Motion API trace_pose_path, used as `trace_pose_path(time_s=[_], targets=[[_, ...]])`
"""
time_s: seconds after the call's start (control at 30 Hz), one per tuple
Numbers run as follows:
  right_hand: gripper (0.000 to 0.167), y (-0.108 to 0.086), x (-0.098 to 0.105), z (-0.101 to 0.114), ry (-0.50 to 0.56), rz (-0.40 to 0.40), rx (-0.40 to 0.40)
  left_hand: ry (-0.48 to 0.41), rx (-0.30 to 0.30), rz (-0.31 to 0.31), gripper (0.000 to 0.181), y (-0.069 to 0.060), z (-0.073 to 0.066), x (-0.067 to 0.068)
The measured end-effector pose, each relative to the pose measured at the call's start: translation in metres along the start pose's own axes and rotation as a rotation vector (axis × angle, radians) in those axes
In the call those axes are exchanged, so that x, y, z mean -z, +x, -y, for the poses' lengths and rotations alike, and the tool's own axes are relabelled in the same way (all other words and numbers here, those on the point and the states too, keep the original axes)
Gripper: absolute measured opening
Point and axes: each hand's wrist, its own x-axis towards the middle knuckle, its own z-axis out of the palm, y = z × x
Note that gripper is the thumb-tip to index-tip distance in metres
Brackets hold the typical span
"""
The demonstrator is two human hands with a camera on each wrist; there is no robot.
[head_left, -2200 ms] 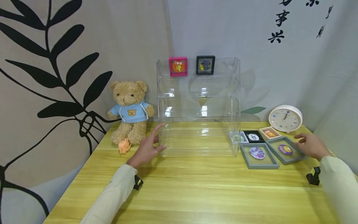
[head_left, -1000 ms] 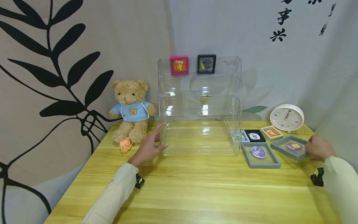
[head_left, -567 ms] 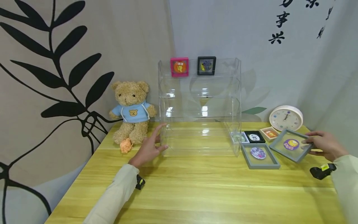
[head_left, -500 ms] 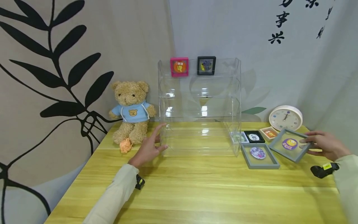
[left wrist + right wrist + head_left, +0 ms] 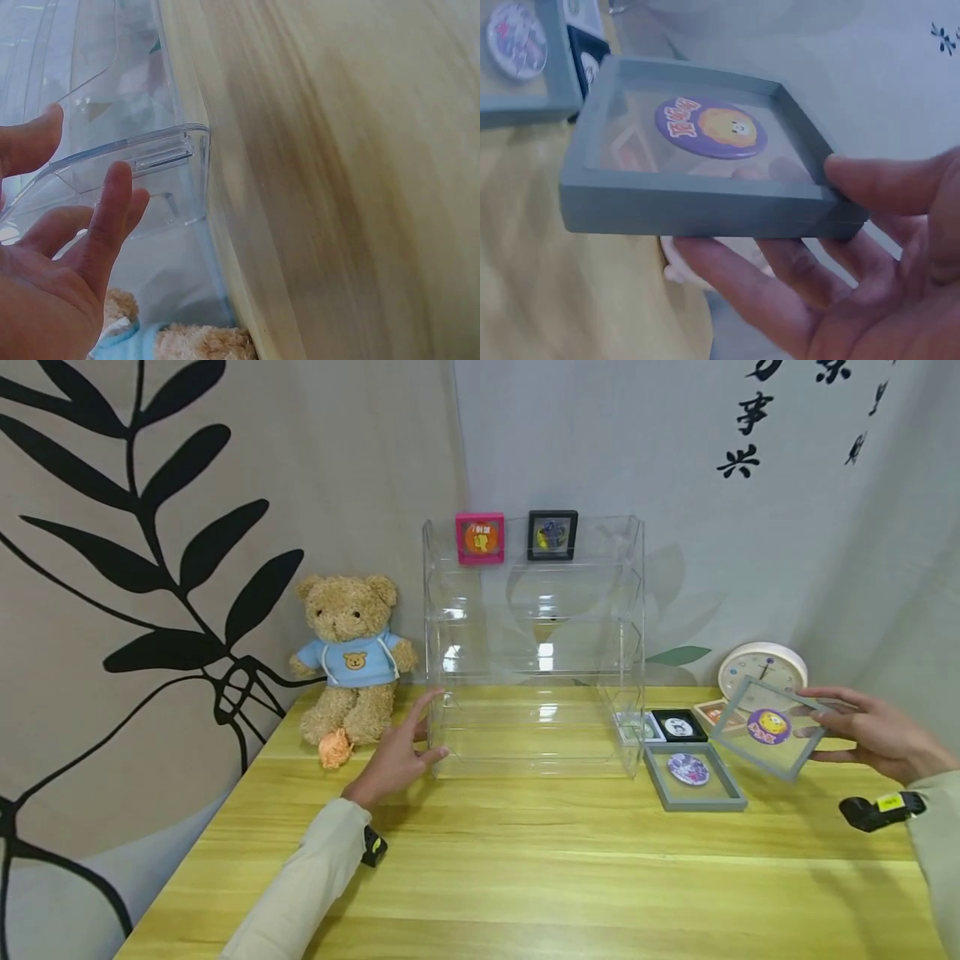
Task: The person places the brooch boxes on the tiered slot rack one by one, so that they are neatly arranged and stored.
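To my left I see a brown teddy bear upright on the wood-grained surface, close to the pale backdrop, in a light blue hoodie with a bear-face patch. A crumpled peach-orange thing lies at its feet; I can't tell what it is. Far to my right, a round white clock stands near the back edge, partly covered from my view. Behind, I see a large dark plant print on the left, a small green leaf print and black brush-drawn characters on the right.
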Motion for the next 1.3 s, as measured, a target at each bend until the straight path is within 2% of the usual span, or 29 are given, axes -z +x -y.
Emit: trace_pose_path(time_s=[0.13,0.33,0.43,0.57,0.67,0.77,0.87,1.07,1.3], targets=[[0.034,0.001,-0.006,0.014,0.099,0.043,0.053,-0.009,0.002,0.006,0.094,-0.001,0.000,-0.001],[0.038,0.004,-0.020,0.046,0.053,0.074,0.119,-0.010,-0.008,0.002,0.094,-0.001,0.000,-0.001],[0.042,0.007,-0.025,0.059,0.050,0.145,0.196,-0.008,-0.012,-0.007,0.094,-0.001,0.000,-0.001],[0.049,0.009,-0.030,0.072,0.070,0.316,0.316,0.004,-0.010,-0.007,0.094,-0.002,0.000,-0.001],[0.050,0.009,-0.035,0.082,0.000,0.364,0.362,0.012,-0.001,-0.002,0.095,-0.002,0.000,-0.002],[0.047,0.010,-0.044,0.097,-0.121,0.304,0.372,0.016,0.009,-0.001,0.095,-0.002,0.001,-0.002],[0.045,0.014,-0.054,0.115,-0.175,0.241,0.375,0.017,0.003,0.001,0.095,-0.001,0.001,-0.001],[0.042,0.031,-0.081,0.158,-0.149,0.155,0.365,-0.001,-0.001,-0.002,0.093,0.000,0.001,0.001],[0.040,0.053,-0.112,0.206,-0.136,0.130,0.366,-0.016,-0.006,-0.007,0.094,0.000,0.000,-0.001]])
